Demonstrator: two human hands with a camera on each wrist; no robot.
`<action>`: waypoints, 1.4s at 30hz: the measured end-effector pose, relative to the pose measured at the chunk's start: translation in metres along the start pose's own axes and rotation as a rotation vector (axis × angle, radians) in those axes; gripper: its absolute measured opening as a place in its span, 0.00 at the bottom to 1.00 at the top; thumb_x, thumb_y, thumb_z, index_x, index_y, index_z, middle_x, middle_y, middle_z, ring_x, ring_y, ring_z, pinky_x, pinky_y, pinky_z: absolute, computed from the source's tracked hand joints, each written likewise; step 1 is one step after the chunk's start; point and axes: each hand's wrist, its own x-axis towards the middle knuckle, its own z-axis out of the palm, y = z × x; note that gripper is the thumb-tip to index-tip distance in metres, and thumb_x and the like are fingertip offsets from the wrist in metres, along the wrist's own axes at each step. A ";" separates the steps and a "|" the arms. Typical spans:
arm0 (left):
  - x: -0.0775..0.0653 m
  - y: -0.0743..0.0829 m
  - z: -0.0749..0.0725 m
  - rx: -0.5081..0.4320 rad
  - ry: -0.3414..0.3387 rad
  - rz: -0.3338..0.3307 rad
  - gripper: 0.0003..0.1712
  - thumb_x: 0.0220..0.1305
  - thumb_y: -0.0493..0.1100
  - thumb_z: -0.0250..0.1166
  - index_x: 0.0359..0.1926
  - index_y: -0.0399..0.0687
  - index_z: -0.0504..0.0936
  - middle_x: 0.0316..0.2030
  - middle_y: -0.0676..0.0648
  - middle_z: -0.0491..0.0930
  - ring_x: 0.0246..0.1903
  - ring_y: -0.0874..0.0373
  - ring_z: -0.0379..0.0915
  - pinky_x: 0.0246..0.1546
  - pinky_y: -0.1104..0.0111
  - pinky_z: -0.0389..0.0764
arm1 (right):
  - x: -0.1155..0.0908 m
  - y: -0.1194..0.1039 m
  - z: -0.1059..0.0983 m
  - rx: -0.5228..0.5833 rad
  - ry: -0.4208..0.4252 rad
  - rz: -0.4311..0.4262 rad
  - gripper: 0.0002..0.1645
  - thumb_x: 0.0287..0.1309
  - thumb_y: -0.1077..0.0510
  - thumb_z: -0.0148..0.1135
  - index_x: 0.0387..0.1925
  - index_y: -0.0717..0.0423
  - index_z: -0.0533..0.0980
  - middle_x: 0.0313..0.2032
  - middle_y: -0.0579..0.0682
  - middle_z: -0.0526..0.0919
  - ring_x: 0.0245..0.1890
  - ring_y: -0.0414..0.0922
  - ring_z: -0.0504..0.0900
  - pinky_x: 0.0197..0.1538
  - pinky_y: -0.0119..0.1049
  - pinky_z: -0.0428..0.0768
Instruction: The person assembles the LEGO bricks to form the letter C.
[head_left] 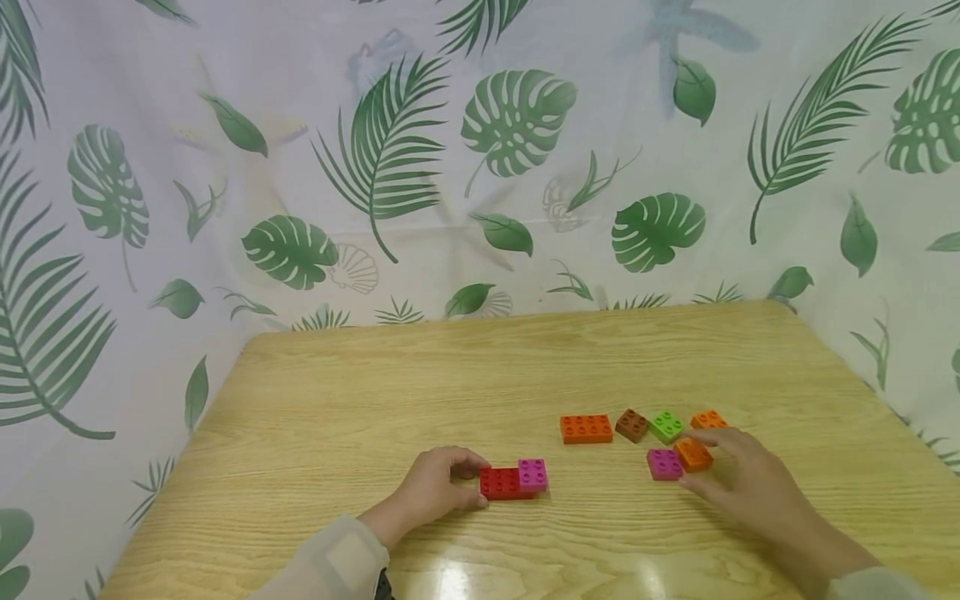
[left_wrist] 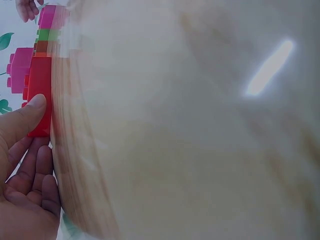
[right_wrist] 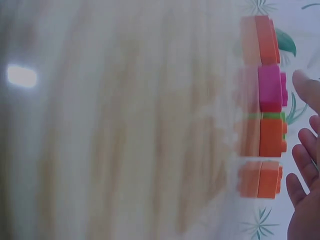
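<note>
With thumb and fingers, my left hand (head_left: 433, 485) pinches the left end of a red eight-stud building brick (head_left: 498, 490). On that brick's right end sits a pink four-stud brick (head_left: 532, 473); both also show in the left wrist view, the red brick (left_wrist: 42, 75) under the thumb. My right hand (head_left: 753, 492) is spread over the right side of a small orange brick (head_left: 693, 456), beside a loose pink brick (head_left: 664, 465). In the right wrist view, a gap shows between the right hand (right_wrist: 307, 160) and the orange brick (right_wrist: 271, 138).
Behind those two loose bricks lie a long orange brick (head_left: 586, 429), a brown brick (head_left: 632, 425), a lime green brick (head_left: 666, 426) and another orange brick (head_left: 708, 419). The wooden table (head_left: 360, 392) meets a leaf-patterned cloth (head_left: 420, 283) at the back and sides.
</note>
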 end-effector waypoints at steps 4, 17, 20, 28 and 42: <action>-0.001 0.000 0.000 -0.002 0.002 -0.002 0.21 0.49 0.40 0.75 0.47 0.46 0.83 0.44 0.51 0.81 0.45 0.54 0.76 0.47 0.62 0.77 | 0.001 0.007 -0.002 0.000 -0.033 0.027 0.36 0.42 0.53 0.78 0.54 0.61 0.75 0.48 0.61 0.78 0.49 0.64 0.73 0.46 0.67 0.70; 0.000 0.001 0.000 0.009 0.000 -0.001 0.21 0.50 0.41 0.75 0.47 0.47 0.83 0.45 0.51 0.81 0.45 0.54 0.76 0.47 0.62 0.76 | 0.003 0.019 -0.002 -0.031 -0.143 0.101 0.34 0.49 0.57 0.73 0.57 0.65 0.72 0.46 0.61 0.78 0.39 0.55 0.79 0.38 0.52 0.79; -0.001 0.001 -0.001 0.004 -0.001 -0.002 0.21 0.50 0.41 0.75 0.47 0.47 0.83 0.44 0.51 0.81 0.45 0.54 0.76 0.47 0.62 0.77 | 0.003 0.021 -0.001 -0.055 -0.129 0.086 0.31 0.49 0.61 0.73 0.55 0.65 0.73 0.43 0.58 0.80 0.36 0.49 0.79 0.36 0.47 0.80; -0.001 0.001 0.000 -0.007 0.002 0.009 0.21 0.50 0.39 0.75 0.47 0.46 0.83 0.44 0.51 0.81 0.45 0.54 0.76 0.46 0.63 0.77 | 0.001 0.022 -0.001 -0.023 -0.127 0.130 0.27 0.49 0.62 0.72 0.51 0.65 0.75 0.40 0.56 0.82 0.39 0.55 0.81 0.40 0.52 0.80; 0.000 0.000 0.000 0.005 0.001 0.009 0.21 0.50 0.41 0.75 0.47 0.47 0.83 0.44 0.51 0.81 0.45 0.54 0.76 0.47 0.63 0.77 | -0.001 0.018 -0.012 -0.015 -0.074 0.251 0.27 0.51 0.49 0.72 0.45 0.65 0.76 0.39 0.57 0.81 0.37 0.55 0.80 0.40 0.55 0.79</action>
